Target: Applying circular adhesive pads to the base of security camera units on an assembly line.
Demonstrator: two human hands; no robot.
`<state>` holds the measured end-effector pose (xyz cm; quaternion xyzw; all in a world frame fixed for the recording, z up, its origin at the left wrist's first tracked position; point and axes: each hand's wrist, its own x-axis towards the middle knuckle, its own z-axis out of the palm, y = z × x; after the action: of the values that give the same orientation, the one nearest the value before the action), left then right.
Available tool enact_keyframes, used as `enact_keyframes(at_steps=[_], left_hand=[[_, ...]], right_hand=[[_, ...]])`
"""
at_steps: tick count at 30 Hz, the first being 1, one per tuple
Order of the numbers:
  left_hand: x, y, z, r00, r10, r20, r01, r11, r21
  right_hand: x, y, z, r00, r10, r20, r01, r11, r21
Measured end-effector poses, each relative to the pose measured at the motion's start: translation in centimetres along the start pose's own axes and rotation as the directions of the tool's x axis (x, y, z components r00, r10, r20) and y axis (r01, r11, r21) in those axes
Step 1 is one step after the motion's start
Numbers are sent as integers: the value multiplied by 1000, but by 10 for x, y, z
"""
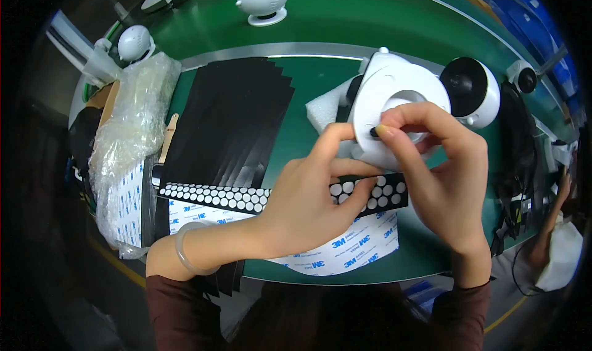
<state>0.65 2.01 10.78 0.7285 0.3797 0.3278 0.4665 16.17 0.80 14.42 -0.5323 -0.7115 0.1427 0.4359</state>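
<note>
My left hand (308, 197) grips a black strip dotted with white discs (216, 196), thumb on top and fingers behind it. Its index finger reaches up to the rim of a white rounded housing (401, 80) with a round recess. Thumb and index finger of my right hand (447, 166) pinch a small black pad (374, 131) at the housing's lower left rim. The pad appears to touch the white surface. Part of the recess is covered by my right fingers. Beneath the strip lies a white backing sheet with blue print (345, 252).
A stack of black sheets (228, 117) lies left of centre, with a bubble-wrap bundle (132, 117) beyond it. White foam (324, 107) sits beside the housing. A white round device with a black face (472, 89) stands right. Other white devices (264, 0) stand at the back.
</note>
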Motion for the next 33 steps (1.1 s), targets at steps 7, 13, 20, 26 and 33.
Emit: enact_keyframes(at_steps=[7,13,20,26,33], left_hand=[[3,-3,0,998,53,16,-54,997,48],[4,-7,2,994,110,0,-110,992,63],[5,-12,5,972,233,-33,-230,971,71],[2,-12,8,963,267,-28,-261,956,133],[-7,15,-3,996,-26,83,-1,951,310]], right_hand=[[0,1,6,999,25,-36,-27,998,-58],[1,-3,5,996,78,-46,-80,996,-45],[1,-2,6,999,46,-20,-48,995,-92],[7,1,-4,991,112,77,-110,993,-39],[-10,4,-26,998,-4,-62,1,999,-47]])
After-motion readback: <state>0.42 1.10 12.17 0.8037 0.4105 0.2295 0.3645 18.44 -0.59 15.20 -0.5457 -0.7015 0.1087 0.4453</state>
